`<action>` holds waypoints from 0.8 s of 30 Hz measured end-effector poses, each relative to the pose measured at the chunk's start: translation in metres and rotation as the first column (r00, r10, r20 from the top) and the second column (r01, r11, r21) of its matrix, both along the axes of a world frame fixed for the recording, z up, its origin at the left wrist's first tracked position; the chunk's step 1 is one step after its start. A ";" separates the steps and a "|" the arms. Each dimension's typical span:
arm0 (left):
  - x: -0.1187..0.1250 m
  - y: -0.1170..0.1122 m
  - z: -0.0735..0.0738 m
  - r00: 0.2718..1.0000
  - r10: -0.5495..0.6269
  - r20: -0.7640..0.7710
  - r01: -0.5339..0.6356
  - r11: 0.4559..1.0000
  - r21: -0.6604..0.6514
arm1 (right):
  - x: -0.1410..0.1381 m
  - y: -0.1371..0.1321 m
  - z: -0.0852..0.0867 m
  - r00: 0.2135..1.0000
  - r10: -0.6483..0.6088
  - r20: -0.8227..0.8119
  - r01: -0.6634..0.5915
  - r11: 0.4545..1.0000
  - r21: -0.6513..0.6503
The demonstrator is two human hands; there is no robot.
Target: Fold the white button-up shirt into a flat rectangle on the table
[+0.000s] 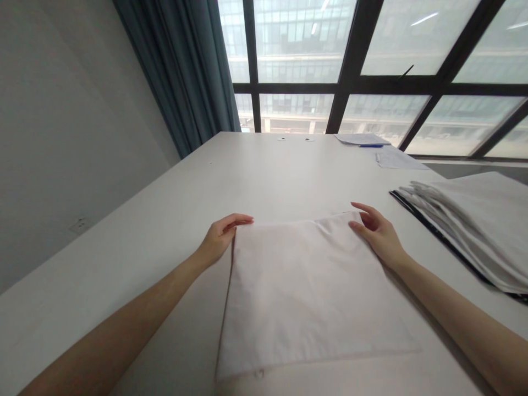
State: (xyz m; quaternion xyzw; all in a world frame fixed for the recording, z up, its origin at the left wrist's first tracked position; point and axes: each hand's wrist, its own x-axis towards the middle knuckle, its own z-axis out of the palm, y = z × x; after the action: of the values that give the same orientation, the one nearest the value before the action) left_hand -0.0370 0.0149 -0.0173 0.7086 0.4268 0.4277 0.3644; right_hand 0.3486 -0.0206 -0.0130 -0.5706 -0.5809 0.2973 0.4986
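Observation:
A white folded cloth (309, 286) lies flat on the white table (165, 220) in front of me. My left hand (220, 236) rests at the cloth's far left corner, fingers stretched out along its far edge and touching it. My right hand (375, 228) sits at the far right corner, fingers loosely curved and apart, its fingertips on the cloth's edge. Neither hand grips anything.
A stack of folded white cloths (474, 225) lies on a dark board at the right. Papers and a blue pen (371, 145) lie at the far edge by the window. A grey wall and a blue curtain (185, 71) stand on the left.

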 end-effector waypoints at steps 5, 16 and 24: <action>0.000 -0.002 0.005 0.996 -0.087 -0.012 0.087 0.996 0.028 | 0.003 0.002 -0.001 0.998 -0.053 -0.023 0.053 0.999 0.009; 0.000 -0.001 0.007 1.000 0.005 -0.026 -0.008 0.995 -0.099 | 0.005 0.004 -0.005 1.000 -0.011 0.020 0.011 1.000 -0.022; 0.003 0.001 0.002 0.956 0.104 0.273 -0.013 0.949 -0.316 | 0.008 0.007 -0.009 0.990 -0.018 -0.142 0.008 0.998 -0.067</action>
State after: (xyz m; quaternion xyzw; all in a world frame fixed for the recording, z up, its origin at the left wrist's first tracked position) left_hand -0.0344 0.0162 -0.0151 0.5599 0.4524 0.4638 0.5164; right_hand 0.3565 -0.0133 -0.0216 -0.5678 -0.5300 0.3532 0.5215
